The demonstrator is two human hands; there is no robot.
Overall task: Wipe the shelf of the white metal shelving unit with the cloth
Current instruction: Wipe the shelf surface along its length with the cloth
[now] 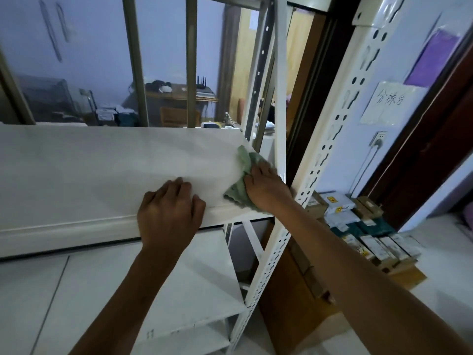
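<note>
Right hand (266,187) pressing a crumpled green cloth (244,175) onto the white shelf (102,170), fingers curled over it, at the shelf's right end just beside the perforated white upright (330,149). Left hand (169,208) resting near the shelf's front edge, fingers loosely bent, holding nothing. Stacked small boxes (358,226) lower right beyond the upright.

Crumpled green cloth (244,175) on white shelf's (102,170) right end.
</note>
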